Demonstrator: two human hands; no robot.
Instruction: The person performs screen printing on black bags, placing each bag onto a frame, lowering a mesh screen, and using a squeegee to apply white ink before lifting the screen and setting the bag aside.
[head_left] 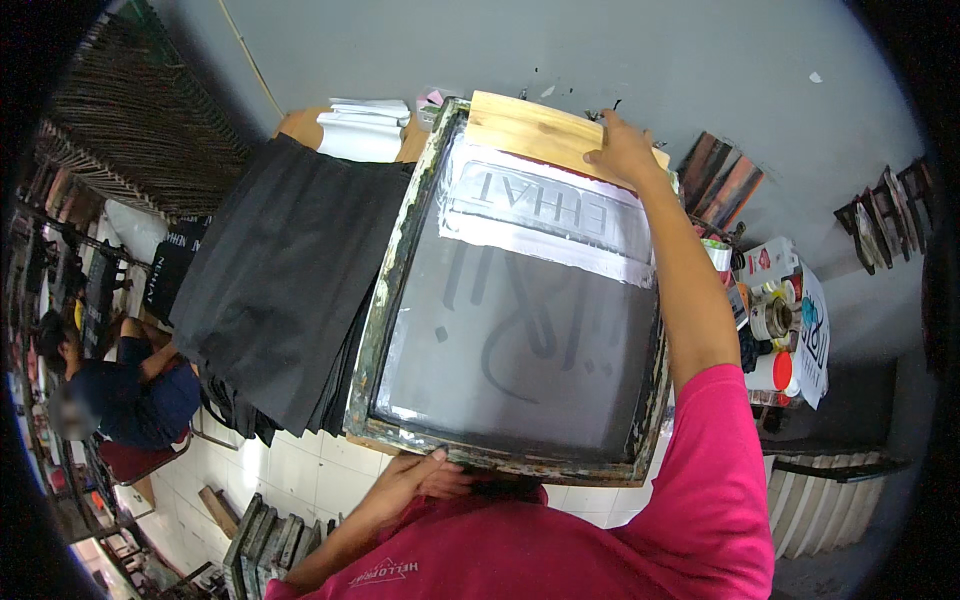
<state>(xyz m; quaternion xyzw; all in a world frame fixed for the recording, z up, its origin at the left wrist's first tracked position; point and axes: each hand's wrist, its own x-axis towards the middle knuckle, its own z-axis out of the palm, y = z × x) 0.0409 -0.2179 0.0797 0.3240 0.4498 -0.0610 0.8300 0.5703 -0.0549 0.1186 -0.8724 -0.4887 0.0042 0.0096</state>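
Note:
A silk-screen frame (362, 385) with paint-stained edges lies in front of me, its grey mesh showing lettering and a curved script design. A band of white ink (530, 238) crosses the upper mesh. Along the far end rests a squeegee (535, 128) with a pale wooden handle. My right hand (628, 152) reaches across and grips the squeegee at its right end. At the near edge of the frame, my left hand (428, 474) is closed on the rim, thumb uppermost. To the left lies a stack of black fabric bags (285, 270).
White sheets (365, 130) lie on the table at the back left. Ink tubs (772, 370) and jars crowd the right side. More squeegees (718, 180) lean on the wall. Several frames (265, 545) stand on the floor; a seated person (145, 390) is at far left.

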